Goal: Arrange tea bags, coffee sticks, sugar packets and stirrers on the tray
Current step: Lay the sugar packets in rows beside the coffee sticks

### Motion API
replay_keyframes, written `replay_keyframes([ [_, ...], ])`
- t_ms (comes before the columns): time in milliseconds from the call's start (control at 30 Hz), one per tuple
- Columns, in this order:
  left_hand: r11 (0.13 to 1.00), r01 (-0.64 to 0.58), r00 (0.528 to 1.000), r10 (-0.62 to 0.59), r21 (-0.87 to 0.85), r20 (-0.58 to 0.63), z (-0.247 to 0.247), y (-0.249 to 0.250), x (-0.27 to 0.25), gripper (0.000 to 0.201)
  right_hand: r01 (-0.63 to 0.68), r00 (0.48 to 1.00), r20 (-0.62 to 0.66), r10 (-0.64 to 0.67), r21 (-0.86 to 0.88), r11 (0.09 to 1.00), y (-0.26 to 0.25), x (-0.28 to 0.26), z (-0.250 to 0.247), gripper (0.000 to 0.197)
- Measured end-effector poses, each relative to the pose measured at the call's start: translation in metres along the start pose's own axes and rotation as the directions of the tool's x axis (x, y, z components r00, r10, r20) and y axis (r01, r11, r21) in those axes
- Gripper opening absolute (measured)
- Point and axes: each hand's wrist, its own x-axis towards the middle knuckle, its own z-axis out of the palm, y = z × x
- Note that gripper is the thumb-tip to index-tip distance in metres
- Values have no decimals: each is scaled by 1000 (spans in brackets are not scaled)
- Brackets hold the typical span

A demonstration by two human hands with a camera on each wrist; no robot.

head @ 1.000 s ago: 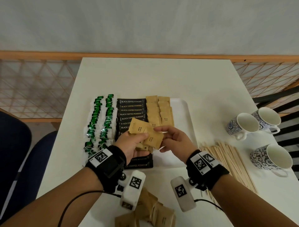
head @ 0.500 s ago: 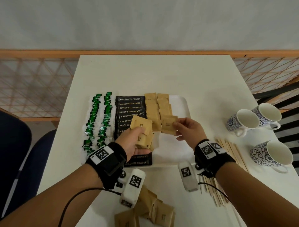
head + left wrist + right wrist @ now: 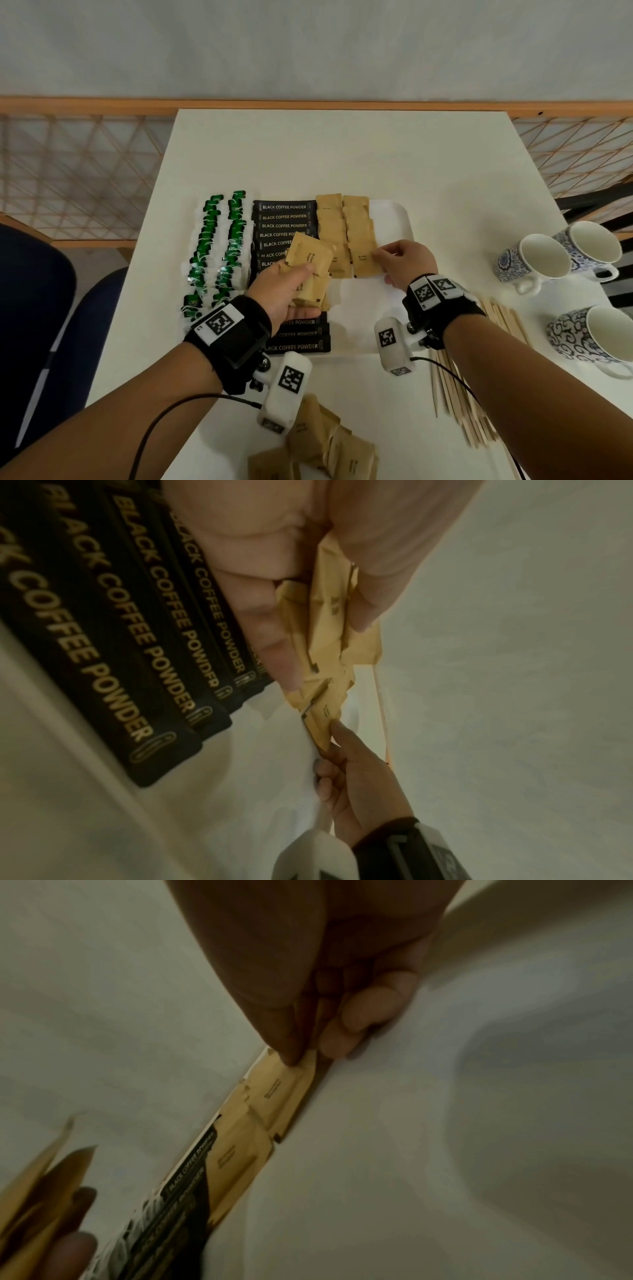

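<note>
A white tray holds two rows of green tea bags, a column of black coffee sticks and two columns of brown sugar packets. My left hand grips a small stack of sugar packets above the coffee sticks. My right hand pinches one sugar packet by its right edge at the near end of the right sugar column, low over the tray. In the right wrist view the pinched packet lies against its neighbours.
Wooden stirrers lie in a pile on the table right of the tray. Three patterned cups stand at the right edge. More loose sugar packets lie at the near edge. A wooden rail runs behind the table.
My right hand took one packet from the stack in my left hand, carried it right and brought it down to the near end of the right sugar column. The left hand stayed about where it was.
</note>
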Motion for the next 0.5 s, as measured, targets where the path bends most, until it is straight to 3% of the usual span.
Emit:
replay_keyframes([
  [200, 999, -29, 1000, 29, 29, 4, -1, -2, 0, 20, 16, 1000, -5, -17, -49, 999, 5, 4, 2, 13],
  [333, 997, -54, 998, 53, 51, 21, 0, -5, -2, 22, 47, 998, -47, -45, 45, 998, 4, -5, 2, 16],
  [500, 993, -55, 998, 53, 107, 24, 4, -9, -9, 28, 168, 970, 142, -200, 207, 964, -14, -49, 8, 16],
])
